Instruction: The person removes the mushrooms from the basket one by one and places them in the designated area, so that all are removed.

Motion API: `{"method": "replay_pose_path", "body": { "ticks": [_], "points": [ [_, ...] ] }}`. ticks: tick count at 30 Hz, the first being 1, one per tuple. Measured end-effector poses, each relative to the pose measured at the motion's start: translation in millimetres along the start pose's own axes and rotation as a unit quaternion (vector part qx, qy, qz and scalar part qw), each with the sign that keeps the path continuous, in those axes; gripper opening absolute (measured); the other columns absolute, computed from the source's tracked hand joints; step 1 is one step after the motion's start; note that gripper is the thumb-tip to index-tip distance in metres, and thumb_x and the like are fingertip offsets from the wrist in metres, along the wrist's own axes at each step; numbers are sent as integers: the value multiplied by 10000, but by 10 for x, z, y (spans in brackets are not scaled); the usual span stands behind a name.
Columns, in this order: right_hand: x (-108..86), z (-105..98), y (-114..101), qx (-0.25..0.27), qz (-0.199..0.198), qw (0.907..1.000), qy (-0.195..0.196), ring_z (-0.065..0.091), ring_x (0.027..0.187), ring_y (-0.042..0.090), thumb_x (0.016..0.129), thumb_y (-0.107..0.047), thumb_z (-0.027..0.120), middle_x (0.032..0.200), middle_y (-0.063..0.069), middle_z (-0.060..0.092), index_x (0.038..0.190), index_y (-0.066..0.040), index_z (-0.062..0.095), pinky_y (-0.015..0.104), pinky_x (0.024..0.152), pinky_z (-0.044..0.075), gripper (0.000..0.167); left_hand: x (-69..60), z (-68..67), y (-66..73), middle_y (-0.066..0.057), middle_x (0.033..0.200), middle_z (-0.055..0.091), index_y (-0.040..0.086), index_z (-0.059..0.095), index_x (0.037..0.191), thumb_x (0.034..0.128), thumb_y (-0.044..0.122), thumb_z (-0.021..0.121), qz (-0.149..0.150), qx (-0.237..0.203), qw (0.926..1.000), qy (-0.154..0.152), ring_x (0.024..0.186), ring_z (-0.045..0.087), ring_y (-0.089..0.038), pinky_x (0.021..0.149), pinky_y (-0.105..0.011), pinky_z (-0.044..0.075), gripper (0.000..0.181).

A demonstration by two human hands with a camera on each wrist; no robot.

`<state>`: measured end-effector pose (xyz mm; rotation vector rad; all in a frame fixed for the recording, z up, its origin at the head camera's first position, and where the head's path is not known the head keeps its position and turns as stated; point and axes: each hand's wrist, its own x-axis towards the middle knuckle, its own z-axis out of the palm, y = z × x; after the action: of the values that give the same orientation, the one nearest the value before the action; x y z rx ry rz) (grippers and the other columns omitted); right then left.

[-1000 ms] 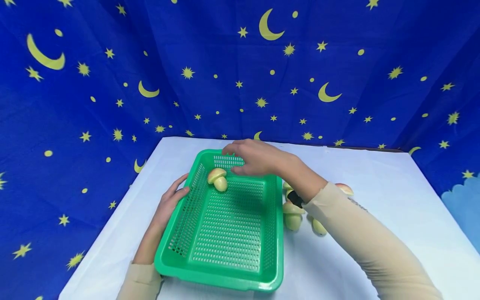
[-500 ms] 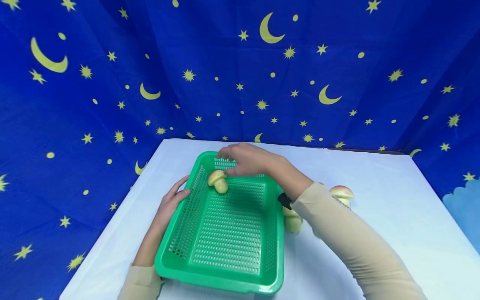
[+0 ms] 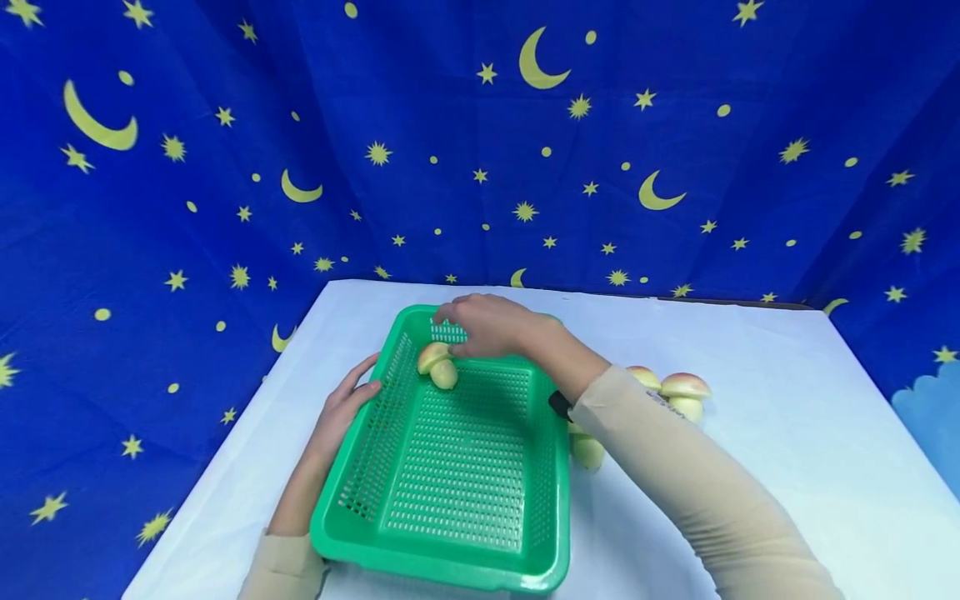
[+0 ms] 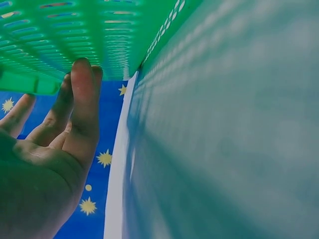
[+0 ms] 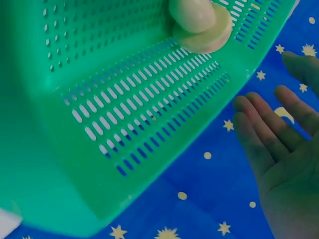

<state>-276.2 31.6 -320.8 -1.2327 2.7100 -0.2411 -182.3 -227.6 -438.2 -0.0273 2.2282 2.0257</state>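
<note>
A green plastic basket (image 3: 442, 575) with slotted walls stands on the table. One toy mushroom (image 3: 442, 373), pale with a reddish cap, lies in its far left corner; the right wrist view also has this mushroom (image 5: 202, 25). My right hand (image 3: 491, 323) hovers over the far end of the basket, close to the mushroom, and its palm (image 5: 294, 174) holds nothing. My left hand (image 3: 339, 417) rests against the basket's outer left side. In the left wrist view the left hand's fingers (image 4: 82, 94) are fairly straight and touch the slotted wall.
On the white table (image 3: 780, 400), right of the basket, lie more toy mushrooms: one (image 3: 686, 392) beyond the right forearm, another (image 3: 587, 452) near the basket's right wall. The forearm partly hides this group. A blue curtain (image 3: 450, 108) with moons and stars hangs behind.
My right hand has shifted slightly left and lower, nearer the mushroom in the basket. Its forearm now uncovers more of the mushrooms at the far right. My left hand stays in place.
</note>
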Motion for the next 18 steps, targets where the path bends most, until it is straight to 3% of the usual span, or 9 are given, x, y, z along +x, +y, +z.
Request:
{"method": "replay_pose_path", "body": {
  "ticks": [9, 18],
  "points": [
    [101, 54, -57, 337, 22, 9994, -123, 507, 1200, 182, 933, -304, 624, 1311, 25, 563, 1370, -144, 535, 373, 992, 416, 474, 2, 3, 9, -166, 1304, 539, 312, 374, 1482, 980, 459, 519, 16, 201, 9998, -14, 1030, 599, -241, 824, -356, 513, 543],
    [217, 140, -111, 294, 2, 9994, -205, 499, 1206, 195, 937, -274, 629, 1335, 56, 552, 1380, -121, 525, 392, 994, 416, 480, -9, 4, 12, -160, 1316, 534, 310, 383, 1479, 977, 442, 535, -4, 109, 9999, 25, 1036, 599, -251, 821, -361, 520, 541]
  ]
}}
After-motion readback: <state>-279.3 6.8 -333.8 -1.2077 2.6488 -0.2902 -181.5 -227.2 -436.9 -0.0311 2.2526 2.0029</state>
